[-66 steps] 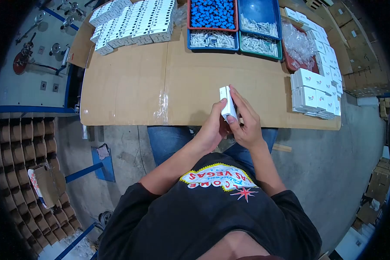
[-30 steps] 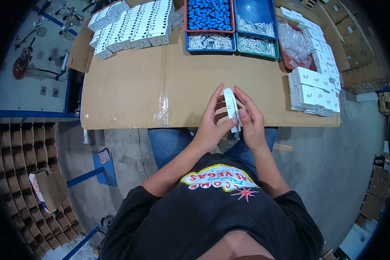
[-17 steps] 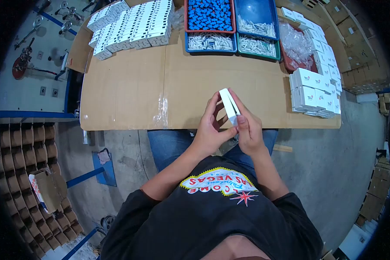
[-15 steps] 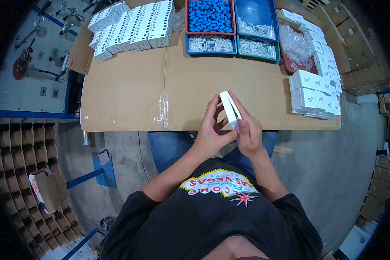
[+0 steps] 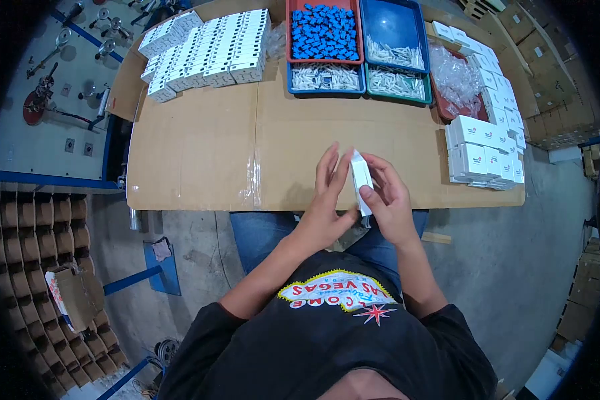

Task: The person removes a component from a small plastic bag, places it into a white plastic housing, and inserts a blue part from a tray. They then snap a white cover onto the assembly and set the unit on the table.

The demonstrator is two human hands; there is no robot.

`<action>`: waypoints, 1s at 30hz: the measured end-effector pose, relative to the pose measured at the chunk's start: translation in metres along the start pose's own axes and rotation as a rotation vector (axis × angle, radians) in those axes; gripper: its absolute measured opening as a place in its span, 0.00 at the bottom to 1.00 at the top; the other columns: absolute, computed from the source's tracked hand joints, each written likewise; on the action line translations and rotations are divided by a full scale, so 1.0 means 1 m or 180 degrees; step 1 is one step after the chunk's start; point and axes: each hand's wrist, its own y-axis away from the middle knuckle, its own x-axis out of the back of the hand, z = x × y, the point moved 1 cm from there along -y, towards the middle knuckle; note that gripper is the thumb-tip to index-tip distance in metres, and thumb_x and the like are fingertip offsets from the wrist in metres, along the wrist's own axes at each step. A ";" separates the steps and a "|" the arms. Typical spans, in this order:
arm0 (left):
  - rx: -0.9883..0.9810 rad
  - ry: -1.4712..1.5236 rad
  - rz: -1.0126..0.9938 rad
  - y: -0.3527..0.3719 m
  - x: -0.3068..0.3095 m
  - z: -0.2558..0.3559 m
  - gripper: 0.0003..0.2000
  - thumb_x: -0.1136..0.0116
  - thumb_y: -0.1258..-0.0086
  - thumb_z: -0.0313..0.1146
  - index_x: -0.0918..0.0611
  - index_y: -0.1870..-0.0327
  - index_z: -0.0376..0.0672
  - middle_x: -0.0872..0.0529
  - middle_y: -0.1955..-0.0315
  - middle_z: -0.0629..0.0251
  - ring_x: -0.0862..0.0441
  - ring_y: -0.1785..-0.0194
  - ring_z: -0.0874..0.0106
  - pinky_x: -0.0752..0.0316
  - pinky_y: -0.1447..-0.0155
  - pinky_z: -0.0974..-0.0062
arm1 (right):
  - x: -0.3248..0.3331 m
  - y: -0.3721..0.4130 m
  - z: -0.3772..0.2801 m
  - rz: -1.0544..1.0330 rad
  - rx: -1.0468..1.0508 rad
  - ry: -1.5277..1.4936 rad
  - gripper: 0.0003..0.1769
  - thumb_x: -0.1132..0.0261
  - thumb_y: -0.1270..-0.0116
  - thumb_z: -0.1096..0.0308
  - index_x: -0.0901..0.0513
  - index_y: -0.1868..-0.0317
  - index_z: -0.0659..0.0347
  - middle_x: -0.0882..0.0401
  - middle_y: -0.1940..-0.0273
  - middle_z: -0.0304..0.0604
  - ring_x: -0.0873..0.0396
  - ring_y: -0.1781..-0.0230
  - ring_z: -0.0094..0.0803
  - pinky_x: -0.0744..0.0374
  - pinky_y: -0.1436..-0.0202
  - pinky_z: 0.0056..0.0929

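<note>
A small white box (image 5: 361, 179) stands tilted on end in my right hand (image 5: 389, 203), over the table's front edge. The thumb presses on its near narrow side and the fingers wrap behind it. To the left of the box, my left hand (image 5: 325, 208) has its fingers apart, with the fingertips close to the box's upper part and the thumb near its lower end. Something clear or grey (image 5: 355, 233) shows below the hands, partly hidden by them.
Cardboard covers the table (image 5: 193, 160). Rows of white units (image 5: 213, 50) stand back left. Behind are a red tray of blue pieces (image 5: 323, 32) and trays of white pieces (image 5: 327, 77). Stacked white boxes (image 5: 480, 150) and clear plastic bags (image 5: 457, 77) sit at right.
My left hand has loosened from the white box and its fingers have spread. The box's gaping edge has closed up, and my right hand has turned it more upright. The view has shifted slightly.
</note>
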 end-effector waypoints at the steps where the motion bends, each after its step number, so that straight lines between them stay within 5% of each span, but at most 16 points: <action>1: 0.0027 0.0019 -0.0013 0.004 -0.002 -0.001 0.49 0.35 0.42 0.18 0.43 0.16 0.43 0.47 0.19 0.49 0.41 0.18 0.49 0.36 0.19 0.55 | 0.002 -0.001 0.003 0.0024 0.0136 0.0184 0.34 0.29 0.26 0.66 0.30 0.25 0.64 0.29 0.26 0.54 0.30 0.25 0.41 0.30 0.23 0.41; 3: 0.1465 0.1595 0.0177 0.008 -0.004 -0.013 0.39 0.38 0.28 0.28 0.42 0.16 0.47 0.41 0.21 0.49 0.29 0.24 0.53 0.28 0.24 0.58 | 0.004 -0.003 0.010 0.0031 0.0293 0.0359 0.34 0.29 0.27 0.68 0.30 0.25 0.65 0.29 0.27 0.53 0.29 0.26 0.40 0.30 0.24 0.40; 4: 0.1479 0.1591 0.0183 0.010 -0.002 -0.019 0.39 0.38 0.28 0.28 0.42 0.16 0.47 0.41 0.21 0.49 0.29 0.24 0.53 0.28 0.24 0.58 | 0.005 -0.001 0.011 0.0004 0.0611 0.0787 0.34 0.29 0.29 0.69 0.30 0.25 0.66 0.28 0.28 0.53 0.28 0.27 0.41 0.29 0.25 0.39; 6: 0.2599 0.3733 -0.0171 0.006 0.003 -0.026 0.31 0.50 0.16 0.50 0.39 0.17 0.49 0.28 0.30 0.56 0.19 0.37 0.59 0.19 0.37 0.60 | 0.005 -0.002 0.009 -0.0023 0.0968 0.1227 0.35 0.29 0.30 0.70 0.30 0.25 0.66 0.28 0.28 0.54 0.28 0.27 0.42 0.28 0.26 0.38; 7: 0.2911 0.3485 -0.0255 0.003 0.003 -0.012 0.35 0.62 0.16 0.65 0.34 0.21 0.49 0.21 0.37 0.59 0.18 0.43 0.64 0.18 0.40 0.62 | 0.004 0.000 0.008 -0.0116 0.0981 0.1300 0.35 0.30 0.31 0.71 0.29 0.25 0.67 0.28 0.28 0.54 0.28 0.27 0.44 0.28 0.26 0.39; 11: 0.3080 0.3388 -0.0652 0.001 0.001 -0.004 0.34 0.58 0.17 0.66 0.30 0.25 0.48 0.20 0.39 0.59 0.18 0.40 0.65 0.20 0.37 0.60 | -0.001 0.002 0.008 -0.0082 0.1328 0.1918 0.33 0.29 0.30 0.64 0.25 0.27 0.68 0.29 0.27 0.58 0.26 0.28 0.51 0.27 0.26 0.42; 17: 0.2771 0.3775 -0.0136 -0.001 -0.015 0.005 0.31 0.57 0.17 0.64 0.28 0.27 0.48 0.18 0.40 0.61 0.19 0.37 0.67 0.23 0.33 0.59 | 0.005 -0.002 0.017 0.0009 0.1898 0.2431 0.36 0.32 0.24 0.52 0.26 0.28 0.73 0.26 0.28 0.66 0.24 0.29 0.59 0.27 0.26 0.46; 30: 0.2429 0.3365 0.0113 0.006 -0.018 -0.009 0.28 0.53 0.15 0.55 0.31 0.24 0.47 0.20 0.40 0.65 0.21 0.36 0.70 0.28 0.30 0.65 | -0.001 -0.010 0.018 -0.0142 0.2032 0.1970 0.33 0.38 0.21 0.56 0.27 0.27 0.74 0.30 0.26 0.67 0.30 0.23 0.60 0.33 0.20 0.50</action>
